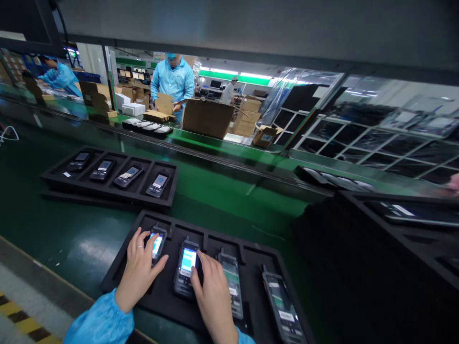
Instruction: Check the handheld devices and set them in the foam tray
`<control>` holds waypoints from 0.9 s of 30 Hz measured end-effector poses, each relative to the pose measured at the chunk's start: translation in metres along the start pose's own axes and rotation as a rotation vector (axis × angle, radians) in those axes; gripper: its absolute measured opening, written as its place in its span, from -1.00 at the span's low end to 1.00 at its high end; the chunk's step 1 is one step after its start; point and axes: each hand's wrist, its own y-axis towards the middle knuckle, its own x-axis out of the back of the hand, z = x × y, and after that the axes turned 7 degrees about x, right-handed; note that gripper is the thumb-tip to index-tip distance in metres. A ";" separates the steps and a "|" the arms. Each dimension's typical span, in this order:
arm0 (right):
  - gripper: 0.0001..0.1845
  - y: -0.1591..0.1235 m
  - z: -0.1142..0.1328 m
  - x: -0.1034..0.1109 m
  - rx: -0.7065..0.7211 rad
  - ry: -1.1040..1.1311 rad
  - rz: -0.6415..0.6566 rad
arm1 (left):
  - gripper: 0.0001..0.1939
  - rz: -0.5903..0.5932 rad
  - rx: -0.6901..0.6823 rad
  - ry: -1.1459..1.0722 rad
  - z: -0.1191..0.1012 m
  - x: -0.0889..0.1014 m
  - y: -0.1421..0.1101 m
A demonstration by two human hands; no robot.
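Note:
In front of me, a black foam tray (pixel 251 282) holds handheld radios with stub antennas and screens, each in its own compartment. My left hand (pixel 138 267), a ring on one finger, is spread with its fingertips at the lit screen of the leftmost radio (pixel 157 243). The second radio (pixel 187 260) has a bright screen too. My right hand (pixel 213 286) reaches over its right edge, thumb and fingers extended and apart. Partly behind that hand lies a third radio (pixel 232 282) with a dark, reflecting screen. The fourth radio (pixel 283 306) lies at the right end.
Behind on the green bench (pixel 215 191), another foam tray (pixel 107 191) holds several radios. A tall stack of black trays (pixel 344 248) stands at right. Beyond the rail are cardboard boxes (pixel 208 117), a white-packed tray (pixel 147 126) and co-workers in blue (pixel 174 79).

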 end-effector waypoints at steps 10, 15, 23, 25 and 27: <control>-0.71 -0.002 0.001 0.004 -0.026 0.081 -0.032 | -0.57 0.021 -0.015 0.060 -0.001 0.000 0.000; -0.69 -0.004 0.000 0.006 -0.029 0.092 -0.025 | -0.56 -0.038 0.011 -0.032 -0.002 0.006 -0.001; -0.70 -0.003 0.003 0.011 0.034 0.074 -0.060 | -0.68 -0.199 0.015 -0.106 0.009 0.017 -0.014; -0.73 -0.002 0.004 0.012 0.049 0.072 -0.079 | -0.70 -0.167 0.006 -0.087 0.010 0.017 -0.016; -0.74 -0.001 0.005 0.012 0.062 0.054 -0.087 | -0.74 -0.146 -0.021 -0.060 0.009 0.016 -0.018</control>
